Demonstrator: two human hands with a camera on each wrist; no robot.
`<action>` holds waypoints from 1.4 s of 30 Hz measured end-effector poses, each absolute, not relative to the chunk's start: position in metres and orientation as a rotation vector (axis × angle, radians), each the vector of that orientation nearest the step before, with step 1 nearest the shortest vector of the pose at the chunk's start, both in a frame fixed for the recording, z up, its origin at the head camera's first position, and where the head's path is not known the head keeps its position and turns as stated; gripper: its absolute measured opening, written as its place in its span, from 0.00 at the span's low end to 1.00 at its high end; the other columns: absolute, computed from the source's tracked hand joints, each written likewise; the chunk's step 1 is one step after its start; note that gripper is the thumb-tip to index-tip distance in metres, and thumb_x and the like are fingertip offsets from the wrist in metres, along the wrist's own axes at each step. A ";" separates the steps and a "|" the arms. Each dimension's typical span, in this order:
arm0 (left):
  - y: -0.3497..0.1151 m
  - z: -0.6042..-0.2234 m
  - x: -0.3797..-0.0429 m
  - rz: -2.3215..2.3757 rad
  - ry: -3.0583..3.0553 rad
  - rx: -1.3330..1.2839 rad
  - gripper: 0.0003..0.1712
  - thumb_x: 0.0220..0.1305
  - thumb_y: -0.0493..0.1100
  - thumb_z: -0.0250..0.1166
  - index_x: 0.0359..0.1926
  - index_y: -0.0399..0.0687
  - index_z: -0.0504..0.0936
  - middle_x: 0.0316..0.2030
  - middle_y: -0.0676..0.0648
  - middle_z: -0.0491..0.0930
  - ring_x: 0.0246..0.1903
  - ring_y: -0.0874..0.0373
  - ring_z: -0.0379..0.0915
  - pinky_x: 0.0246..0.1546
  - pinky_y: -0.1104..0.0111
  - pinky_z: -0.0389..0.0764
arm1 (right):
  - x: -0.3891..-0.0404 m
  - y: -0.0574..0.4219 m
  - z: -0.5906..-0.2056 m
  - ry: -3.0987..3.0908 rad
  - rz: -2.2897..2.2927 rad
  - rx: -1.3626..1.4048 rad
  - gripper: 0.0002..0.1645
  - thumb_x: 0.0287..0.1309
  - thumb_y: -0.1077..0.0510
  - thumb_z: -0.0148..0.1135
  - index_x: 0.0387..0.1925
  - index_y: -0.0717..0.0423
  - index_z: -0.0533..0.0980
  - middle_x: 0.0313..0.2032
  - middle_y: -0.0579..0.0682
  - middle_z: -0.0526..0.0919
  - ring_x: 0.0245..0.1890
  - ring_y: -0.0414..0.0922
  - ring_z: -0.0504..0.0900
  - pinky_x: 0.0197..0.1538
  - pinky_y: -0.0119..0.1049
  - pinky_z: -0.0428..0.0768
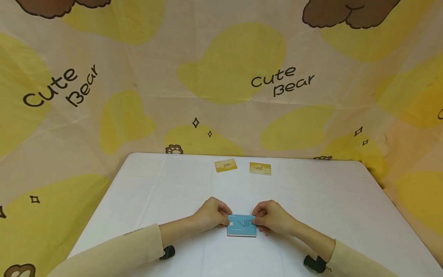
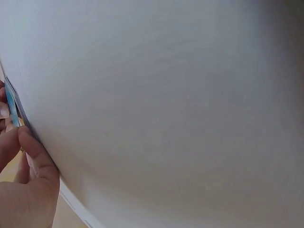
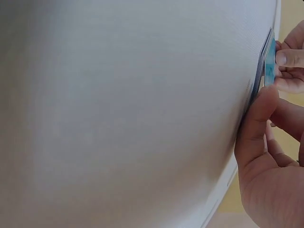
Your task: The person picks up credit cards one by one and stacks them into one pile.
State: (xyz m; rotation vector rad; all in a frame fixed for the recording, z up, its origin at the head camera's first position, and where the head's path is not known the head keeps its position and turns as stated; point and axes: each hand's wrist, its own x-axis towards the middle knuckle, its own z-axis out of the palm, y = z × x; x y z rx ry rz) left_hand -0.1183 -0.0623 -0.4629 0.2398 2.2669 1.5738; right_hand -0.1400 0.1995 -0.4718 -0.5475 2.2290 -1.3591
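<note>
Blue VIP card (image 1: 241, 226) topped a stack of cards (image 3: 259, 69) at the near middle of the white tabletop (image 1: 173, 192), its left end pinched by the left hand (image 1: 210, 213), its right end by the right hand (image 1: 275, 218). Uneven finger pressure could have skewed the stack or fanned it apart. No container showed; two yellow cards (image 1: 225, 165) lay at the far side.

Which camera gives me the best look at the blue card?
The head view: there the blue card shows most of its printed face. Both wrist views catch it almost edge-on, a thin blue strip near the picture's border.
</note>
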 end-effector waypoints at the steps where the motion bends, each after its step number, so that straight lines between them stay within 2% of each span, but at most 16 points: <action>1: -0.062 -0.463 -0.118 1.571 2.270 0.242 0.12 0.51 0.24 0.73 0.40 0.30 0.88 0.23 0.49 0.80 0.21 0.62 0.76 0.25 0.74 0.79 | -0.140 0.199 -0.472 2.232 -1.356 -0.552 0.07 0.62 0.66 0.71 0.38 0.64 0.80 0.25 0.52 0.81 0.20 0.43 0.79 0.22 0.32 0.80; 20: -0.062 -0.462 -0.122 1.451 2.325 0.302 0.13 0.49 0.21 0.70 0.38 0.30 0.88 0.21 0.51 0.78 0.21 0.62 0.72 0.24 0.74 0.75 | -0.143 0.200 -0.474 2.255 -1.302 -0.565 0.06 0.60 0.66 0.74 0.36 0.64 0.83 0.23 0.50 0.81 0.18 0.39 0.78 0.21 0.28 0.78; 36: -0.061 -0.463 -0.121 1.431 2.332 0.272 0.12 0.48 0.22 0.71 0.36 0.32 0.88 0.22 0.51 0.78 0.22 0.62 0.71 0.24 0.74 0.74 | -0.141 0.200 -0.471 2.246 -1.296 -0.553 0.06 0.60 0.66 0.74 0.37 0.65 0.83 0.23 0.51 0.82 0.19 0.40 0.79 0.22 0.28 0.79; 42: -0.061 -0.461 -0.120 1.462 2.308 0.248 0.11 0.51 0.23 0.73 0.38 0.32 0.88 0.23 0.50 0.78 0.23 0.62 0.73 0.25 0.73 0.77 | -0.140 0.201 -0.471 2.248 -1.309 -0.532 0.11 0.61 0.65 0.74 0.41 0.68 0.82 0.25 0.51 0.82 0.21 0.42 0.80 0.24 0.31 0.81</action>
